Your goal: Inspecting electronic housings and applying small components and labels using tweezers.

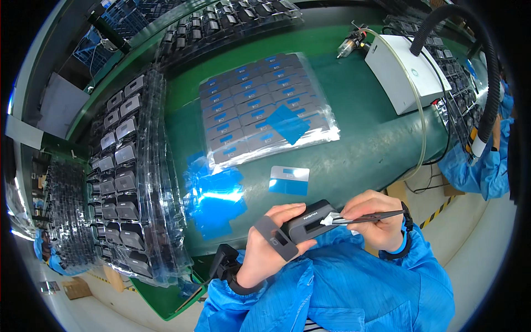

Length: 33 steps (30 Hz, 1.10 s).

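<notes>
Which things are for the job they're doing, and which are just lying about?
For the job:
Black device, grey plate: left hand
Tweezers, white scrap: right hand

Probably just lying about:
Loose blue film pieces
White box, untouched

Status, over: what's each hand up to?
Left hand: black device, grey plate. Right hand: dark tweezers. In the way: white scrap at their tips, over device.

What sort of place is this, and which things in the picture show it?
Most likely a factory assembly workshop. Clear plastic trays hold rows of similar dark housings, many grey plates lie in columns on a green workbench, and another person's blue sleeve shows at the right.
</notes>
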Each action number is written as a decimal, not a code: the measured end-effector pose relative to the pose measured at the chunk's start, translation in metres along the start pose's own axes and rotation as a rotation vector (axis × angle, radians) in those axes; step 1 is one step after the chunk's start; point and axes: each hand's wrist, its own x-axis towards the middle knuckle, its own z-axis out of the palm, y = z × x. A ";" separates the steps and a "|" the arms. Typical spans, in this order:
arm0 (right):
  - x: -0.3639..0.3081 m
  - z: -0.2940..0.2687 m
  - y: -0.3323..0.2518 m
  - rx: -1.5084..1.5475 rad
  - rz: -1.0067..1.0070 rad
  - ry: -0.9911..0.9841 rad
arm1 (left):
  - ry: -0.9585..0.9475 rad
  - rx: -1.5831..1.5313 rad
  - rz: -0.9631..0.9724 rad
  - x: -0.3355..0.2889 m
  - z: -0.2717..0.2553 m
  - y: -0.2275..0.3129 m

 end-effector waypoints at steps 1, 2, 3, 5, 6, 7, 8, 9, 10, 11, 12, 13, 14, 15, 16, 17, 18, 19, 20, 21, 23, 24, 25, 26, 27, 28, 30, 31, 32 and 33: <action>0.002 0.001 0.000 -0.001 0.001 -0.003 | 0.003 -0.002 -0.001 0.000 -0.001 0.000; 0.004 0.002 0.000 0.001 0.002 0.008 | 0.006 -0.017 -0.020 0.000 -0.001 -0.001; 0.005 0.002 -0.002 0.001 -0.001 0.022 | 0.006 -0.030 -0.034 -0.001 -0.001 0.001; 0.002 -0.003 -0.004 -0.020 -0.008 -0.016 | 0.007 -0.016 -0.020 -0.002 -0.001 0.004; 0.003 -0.003 -0.004 -0.037 -0.010 -0.057 | 0.009 -0.003 -0.014 -0.002 -0.002 0.004; 0.004 -0.003 -0.004 -0.037 -0.010 -0.059 | 0.011 -0.003 -0.015 -0.003 -0.003 0.003; 0.006 -0.002 -0.004 -0.025 -0.008 -0.055 | 0.000 -0.004 -0.028 -0.003 -0.004 0.003; 0.006 -0.002 -0.003 -0.018 -0.001 -0.044 | -0.018 -0.010 -0.039 -0.003 -0.004 0.001; 0.006 -0.002 -0.002 -0.021 0.003 -0.038 | -0.025 -0.014 -0.039 -0.002 -0.004 0.001; 0.007 -0.002 0.000 -0.069 -0.057 -0.034 | -0.024 -0.012 -0.058 -0.001 -0.004 0.003; 0.008 -0.002 0.001 -0.114 -0.119 -0.035 | -0.018 -0.008 -0.078 -0.001 -0.005 0.004; 0.007 -0.003 0.001 -0.115 -0.117 -0.035 | -0.019 -0.009 -0.078 -0.001 -0.004 0.003; 0.006 -0.005 0.000 -0.106 -0.105 -0.067 | -0.019 -0.012 -0.075 -0.001 -0.004 0.002; 0.005 -0.006 0.000 -0.094 -0.095 -0.101 | -0.015 -0.012 -0.074 -0.002 -0.004 0.002; 0.006 -0.005 0.000 -0.092 -0.095 -0.102 | -0.014 -0.010 -0.075 -0.002 -0.004 0.003; 0.006 -0.005 0.000 -0.108 -0.122 -0.098 | -0.022 -0.011 -0.086 -0.003 -0.004 0.004; 0.006 -0.005 0.000 -0.126 -0.145 -0.091 | -0.033 -0.014 -0.097 -0.003 -0.003 0.003; 0.006 -0.005 0.001 -0.128 -0.143 -0.089 | -0.035 -0.016 -0.097 -0.003 -0.002 0.004; 0.006 -0.004 0.002 -0.136 -0.172 -0.088 | -0.024 -0.017 -0.091 -0.002 -0.002 0.006; 0.006 -0.004 0.003 -0.145 -0.201 -0.086 | -0.013 -0.018 -0.085 -0.001 -0.003 0.007; 0.008 -0.007 -0.002 -0.168 -0.205 -0.134 | -0.015 0.007 -0.055 0.000 -0.002 0.003; 0.008 -0.008 -0.004 -0.189 -0.210 -0.183 | -0.016 0.034 -0.025 0.001 -0.002 0.003; 0.007 -0.008 -0.004 -0.202 -0.207 -0.179 | -0.018 0.034 -0.024 0.001 -0.003 0.003; 0.007 -0.007 -0.002 -0.202 -0.206 -0.177 | -0.027 0.034 -0.037 0.001 -0.003 0.003; 0.007 -0.006 0.001 -0.203 -0.216 -0.139 | -0.034 0.033 -0.051 0.000 -0.002 0.003; 0.006 -0.005 0.003 -0.204 -0.225 -0.100 | -0.035 0.032 -0.051 0.001 -0.002 0.004; 0.006 -0.006 0.001 -0.189 -0.200 -0.128 | -0.022 0.058 -0.035 0.001 -0.003 0.005; 0.006 -0.007 0.000 -0.173 -0.175 -0.157 | -0.022 0.060 -0.035 0.001 -0.003 0.004; 0.006 -0.008 0.001 -0.172 -0.177 -0.156 | -0.025 0.036 -0.030 0.000 -0.002 0.001; 0.005 -0.009 0.001 -0.140 -0.146 -0.140 | -0.027 0.013 -0.026 -0.001 -0.002 -0.001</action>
